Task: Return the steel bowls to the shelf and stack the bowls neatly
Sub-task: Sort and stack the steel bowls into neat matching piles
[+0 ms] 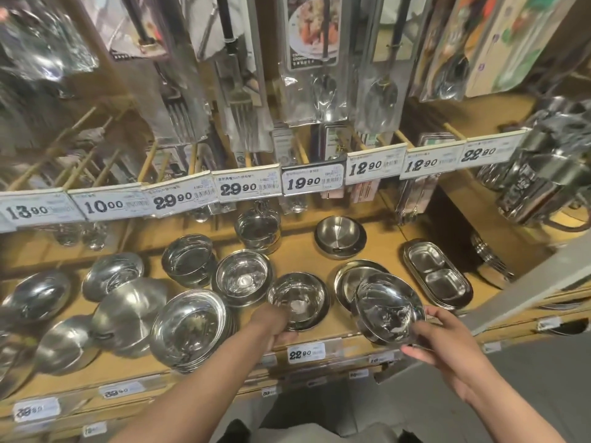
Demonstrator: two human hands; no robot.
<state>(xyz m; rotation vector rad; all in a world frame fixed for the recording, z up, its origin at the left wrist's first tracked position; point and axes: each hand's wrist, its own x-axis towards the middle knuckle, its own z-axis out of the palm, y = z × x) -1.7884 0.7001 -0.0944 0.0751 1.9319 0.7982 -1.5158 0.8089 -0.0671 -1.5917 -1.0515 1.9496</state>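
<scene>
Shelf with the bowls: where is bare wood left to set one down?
Bare shelf lies between the back dish, the plate and the middle bowls; a strip separates the plate from the divided tray. The left half is crowded with bowls nearly touching.

We see mirror-glossy steel bowls [243, 276] on a matt, light wooden shelf [383, 247]. At three o'clock, a divided steel dish [438, 273] looks brushed and duller. At twelve o'clock, metal forks [243, 113] hang in shiny clear plastic sleeves. Paper price tags [246, 188] sit in glossy plastic holders.
</scene>
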